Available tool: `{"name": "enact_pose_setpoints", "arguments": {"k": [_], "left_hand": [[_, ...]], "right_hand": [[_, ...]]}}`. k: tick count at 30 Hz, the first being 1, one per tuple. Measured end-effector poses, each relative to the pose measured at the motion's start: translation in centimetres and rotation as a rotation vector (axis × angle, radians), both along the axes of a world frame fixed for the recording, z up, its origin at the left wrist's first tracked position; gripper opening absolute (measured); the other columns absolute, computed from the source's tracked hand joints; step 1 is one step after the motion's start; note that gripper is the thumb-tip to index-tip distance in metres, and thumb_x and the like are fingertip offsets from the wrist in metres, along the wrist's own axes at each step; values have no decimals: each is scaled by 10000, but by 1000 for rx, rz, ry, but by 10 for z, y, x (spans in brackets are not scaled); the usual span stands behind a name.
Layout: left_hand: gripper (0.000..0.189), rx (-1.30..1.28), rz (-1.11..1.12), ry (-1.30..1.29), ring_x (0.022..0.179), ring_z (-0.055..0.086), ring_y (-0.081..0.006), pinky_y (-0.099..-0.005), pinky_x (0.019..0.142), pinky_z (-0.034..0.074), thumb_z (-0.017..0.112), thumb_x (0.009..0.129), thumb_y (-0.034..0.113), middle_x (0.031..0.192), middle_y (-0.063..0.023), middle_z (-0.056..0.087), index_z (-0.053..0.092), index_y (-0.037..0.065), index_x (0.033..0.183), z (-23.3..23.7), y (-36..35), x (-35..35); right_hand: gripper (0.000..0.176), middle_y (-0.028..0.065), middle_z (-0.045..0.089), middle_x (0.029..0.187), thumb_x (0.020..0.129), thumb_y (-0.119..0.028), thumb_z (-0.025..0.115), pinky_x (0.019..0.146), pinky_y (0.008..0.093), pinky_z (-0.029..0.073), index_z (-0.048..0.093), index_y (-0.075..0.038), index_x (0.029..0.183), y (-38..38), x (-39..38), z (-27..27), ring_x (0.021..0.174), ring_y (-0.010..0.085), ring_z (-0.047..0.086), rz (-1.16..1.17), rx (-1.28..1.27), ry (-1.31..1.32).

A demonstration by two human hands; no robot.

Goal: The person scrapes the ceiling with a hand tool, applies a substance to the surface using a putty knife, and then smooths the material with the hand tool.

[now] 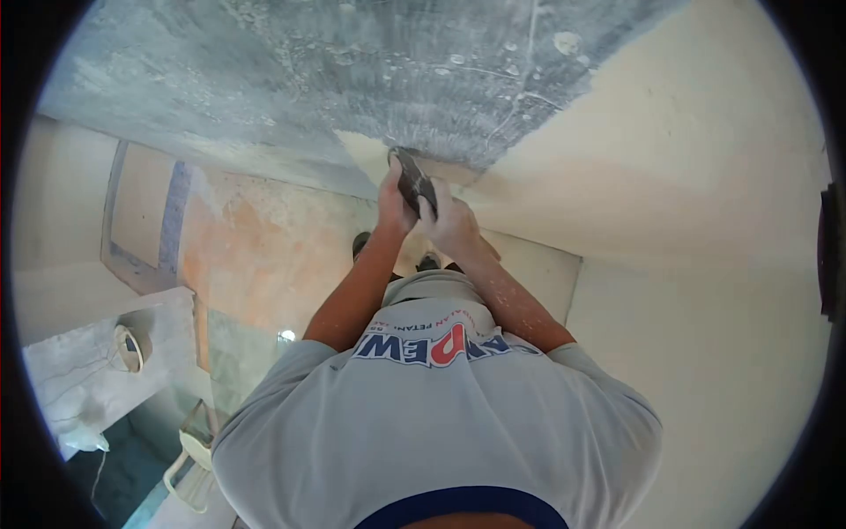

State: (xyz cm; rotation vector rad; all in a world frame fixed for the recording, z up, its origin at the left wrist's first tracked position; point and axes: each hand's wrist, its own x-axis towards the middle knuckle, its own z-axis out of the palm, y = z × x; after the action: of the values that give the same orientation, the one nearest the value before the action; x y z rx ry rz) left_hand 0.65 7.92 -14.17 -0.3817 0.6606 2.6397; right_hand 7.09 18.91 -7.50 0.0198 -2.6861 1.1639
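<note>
My left hand [396,201] grips one end of a dark, dusty block [414,183] with the thumb along its side. On the other side, my right hand [451,224] has its fingers closed round the block's near end, and the hand looks coated in pale dust. The block is held tilted, close to the lower edge of a grey, patchy wall surface [423,97]. Whether the block touches that surface I cannot tell. Smooth cream wall [687,132] borders the grey area on the right.
Two dark shoes show below my hands. At the lower left are a pale ledge [79,370] with a round object [129,348] on it, a light-coloured chair [187,480] and a dark opening. A framed panel [141,207] stands at the left.
</note>
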Motion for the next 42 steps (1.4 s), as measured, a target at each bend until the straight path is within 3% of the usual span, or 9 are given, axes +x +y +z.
{"name": "enact_pose_setpoints", "arguments": {"k": [6,8,9,12,16,23,26,37,42], "left_hand": [[340,-96,40,-19,860,617,-219,-394,793,527,580,981,455,896,-51,626,599,124,1058,-10,-2,-9],[349,84,-33,-13,868,624,-214,-389,819,528,561,988,470,906,-59,630,615,128,1032,10,-11,-7],[355,44,-5,-10,881,625,-210,-384,834,526,559,991,464,925,-58,636,612,117,1045,-30,-5,-12],[343,-35,-27,-55,864,619,-199,-378,809,524,550,1000,441,900,-46,621,602,105,1046,4,27,8],[342,54,47,77,879,625,-202,-384,817,526,553,1001,434,935,-45,629,588,103,1078,-8,-11,-11],[386,-131,38,-24,886,628,-192,-362,823,524,562,988,465,965,-43,644,618,98,1094,-4,8,-2],[394,72,-5,6,851,630,-190,-361,800,527,561,986,472,926,-47,653,615,93,1077,-2,-9,-11],[327,36,63,-140,799,634,-211,-383,778,539,551,1001,440,859,-51,649,628,122,1009,15,12,-3],[330,96,-50,47,804,634,-200,-369,785,537,552,1002,430,872,-48,651,626,112,1049,3,-9,-7]], "right_hand": [[401,246,673,830,925,-264,618,642,523,525,518,-66,1258,-8,-17,-18,740,443,662,64,29,-70],[395,249,672,834,928,-273,613,637,524,526,520,-67,1253,0,-6,-14,741,444,663,36,31,-52],[390,253,671,838,932,-282,608,632,525,526,522,-69,1247,2,-8,-8,742,445,664,15,31,-12],[392,269,668,862,928,-255,619,620,523,533,506,-60,1249,23,13,-1,751,459,665,-40,-115,-31],[393,236,676,806,940,-253,589,640,523,530,494,-59,1268,-7,-16,-12,717,429,670,51,59,-12],[429,265,665,792,922,-242,627,612,533,523,489,-56,1283,0,1,-12,725,461,663,2,-45,57],[419,258,668,792,927,-221,619,616,535,525,484,-64,1292,0,-5,-7,724,462,663,16,59,-11],[428,279,660,804,926,-212,609,632,543,520,486,-28,1293,-8,-7,-3,732,468,657,55,74,28],[409,279,663,832,915,-213,614,645,536,524,517,-24,1265,-8,-5,0,741,465,657,38,103,-33]]}}
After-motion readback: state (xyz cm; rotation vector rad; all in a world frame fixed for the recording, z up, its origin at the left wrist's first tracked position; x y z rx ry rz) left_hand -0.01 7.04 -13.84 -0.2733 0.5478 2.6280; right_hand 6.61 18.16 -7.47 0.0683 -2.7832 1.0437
